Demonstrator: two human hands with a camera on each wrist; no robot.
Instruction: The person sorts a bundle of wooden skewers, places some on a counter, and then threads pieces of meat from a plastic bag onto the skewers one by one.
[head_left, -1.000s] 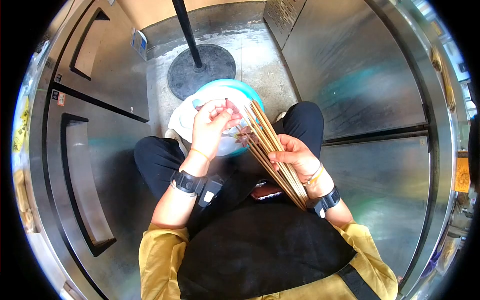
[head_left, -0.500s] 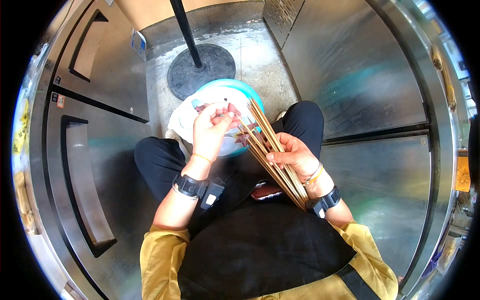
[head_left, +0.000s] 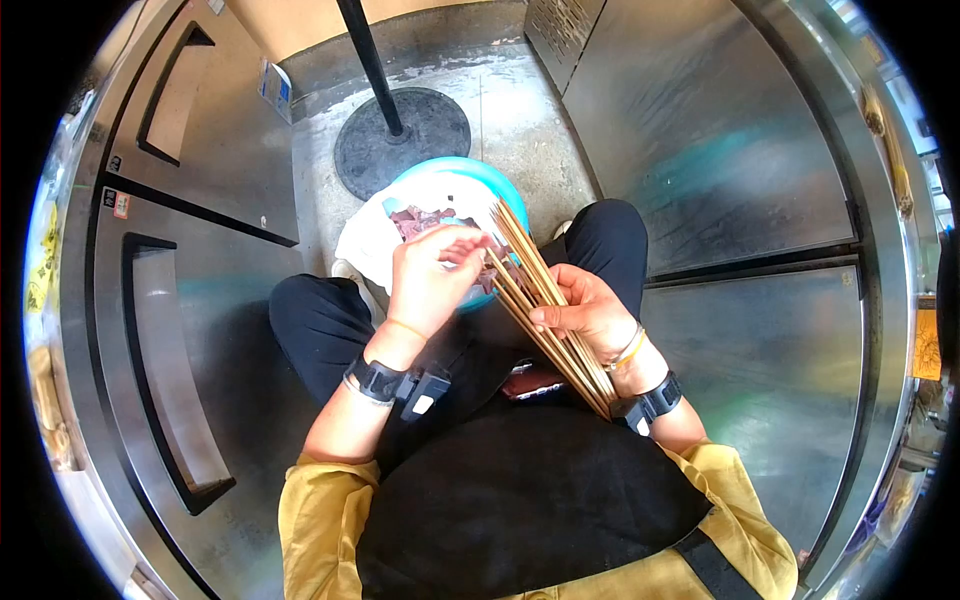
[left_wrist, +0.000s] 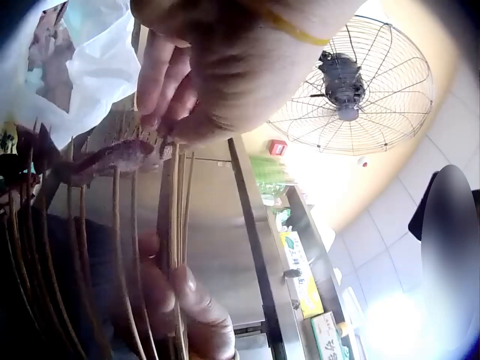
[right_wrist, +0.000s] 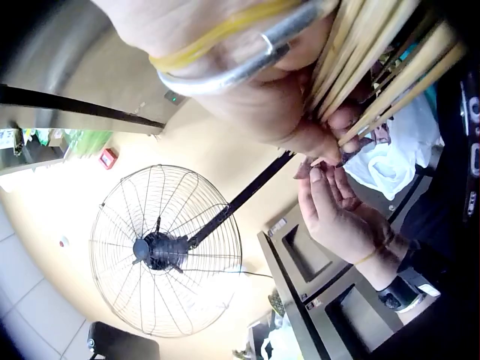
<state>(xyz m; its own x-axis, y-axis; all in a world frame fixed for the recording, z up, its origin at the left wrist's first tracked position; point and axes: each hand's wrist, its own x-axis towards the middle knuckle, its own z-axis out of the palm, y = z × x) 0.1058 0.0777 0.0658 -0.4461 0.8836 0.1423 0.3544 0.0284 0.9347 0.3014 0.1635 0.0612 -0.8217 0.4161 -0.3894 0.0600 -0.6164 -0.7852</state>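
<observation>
My right hand (head_left: pixel 590 312) grips a bundle of thin wooden skewers (head_left: pixel 555 318), their tips slanting up and left. Several dark red pieces of raw meat (left_wrist: pixel 112 159) sit on skewers near the tips. My left hand (head_left: pixel 432 278) is at those tips, thumb and fingers pinching a small piece of meat (right_wrist: pixel 304 169), mostly hidden by the fingers in the head view. Beyond the left hand, more meat (head_left: pixel 420 218) lies in a white plastic bag (head_left: pixel 362 242) set in a turquoise basin (head_left: pixel 492 178).
Steel cabinets (head_left: pixel 710 150) stand close on the right, and more with black handles (head_left: pixel 150 300) on the left. The round black base (head_left: pixel 402 140) of a stand sits on the floor behind the basin. A wire fan (right_wrist: pixel 161 251) shows in the wrist views.
The left hand has come slightly down and right, closer to the skewer tips. The meat it held in plain sight is now behind its fingers, and more meat shows in the bag.
</observation>
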